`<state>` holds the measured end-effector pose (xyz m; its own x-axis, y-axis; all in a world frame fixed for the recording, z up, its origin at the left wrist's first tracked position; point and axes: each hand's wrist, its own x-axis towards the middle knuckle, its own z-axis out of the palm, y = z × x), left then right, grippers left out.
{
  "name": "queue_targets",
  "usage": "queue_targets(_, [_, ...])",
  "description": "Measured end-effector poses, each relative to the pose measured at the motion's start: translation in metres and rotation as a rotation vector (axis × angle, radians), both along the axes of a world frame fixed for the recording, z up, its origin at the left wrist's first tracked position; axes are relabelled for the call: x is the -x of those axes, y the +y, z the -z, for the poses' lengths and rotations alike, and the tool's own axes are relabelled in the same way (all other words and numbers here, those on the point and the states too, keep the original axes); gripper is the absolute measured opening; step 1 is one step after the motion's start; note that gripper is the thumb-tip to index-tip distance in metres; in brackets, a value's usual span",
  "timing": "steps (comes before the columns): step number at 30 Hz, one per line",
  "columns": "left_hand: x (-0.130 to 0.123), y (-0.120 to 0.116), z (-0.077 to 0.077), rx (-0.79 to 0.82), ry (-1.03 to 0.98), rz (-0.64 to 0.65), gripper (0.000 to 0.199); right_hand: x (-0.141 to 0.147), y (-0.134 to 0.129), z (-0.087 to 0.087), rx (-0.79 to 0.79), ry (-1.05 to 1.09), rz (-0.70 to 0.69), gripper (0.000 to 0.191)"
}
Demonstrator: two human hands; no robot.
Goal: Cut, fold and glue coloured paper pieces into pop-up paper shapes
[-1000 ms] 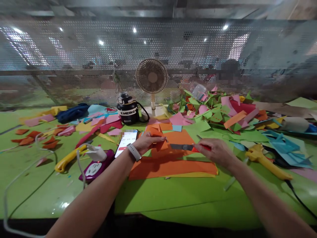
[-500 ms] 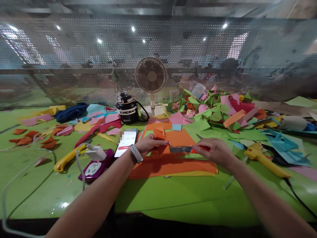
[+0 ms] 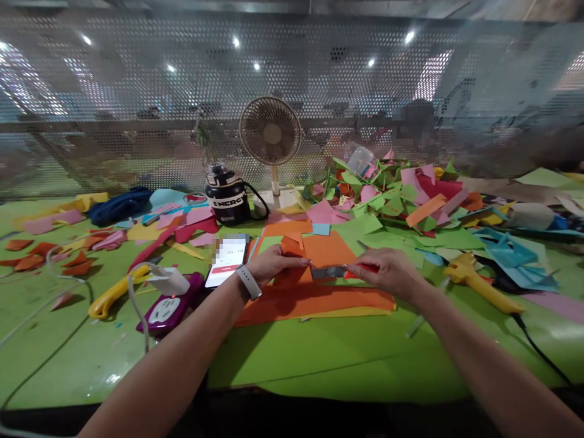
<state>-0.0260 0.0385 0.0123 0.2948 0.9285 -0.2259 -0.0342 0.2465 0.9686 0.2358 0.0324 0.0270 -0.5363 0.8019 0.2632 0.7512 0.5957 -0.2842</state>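
Observation:
My left hand, with a grey watch band at the wrist, pinches a folded orange paper piece. In my right hand is a red-handled cutter, its grey blade pointing left with the tip close to my left fingertips. Behind the blade lies an orange paper sheet. A long orange strip lies flat nearer the front, with a yellow edge showing beneath it.
A lit phone, purple power strip and yellow-handled tool are left. Behind stand a black bottle and fan. Coloured scraps and a yellow glue gun are right.
The whole view has shifted slightly, so most things appear a little further left. Both hands keep their holds, and the blade has tilted slightly.

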Motion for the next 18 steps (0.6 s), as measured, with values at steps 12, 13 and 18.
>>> queue_targets(12, [-0.0091,-0.005,0.0016,-0.058,-0.057,0.045,0.02,0.0093,-0.0046,0.0049,-0.123,-0.098,-0.128,0.046])
queue_targets(13, [-0.009,-0.0045,0.0023,-0.07,-0.066,0.038,0.02,0.0092,-0.0049,0.0042,-0.133,-0.103,-0.131,0.046])
queue_targets(18, [-0.0086,-0.0031,0.0042,-0.154,-0.039,0.057,0.019,0.0093,-0.0071,0.0015,-0.188,-0.125,-0.151,0.046])
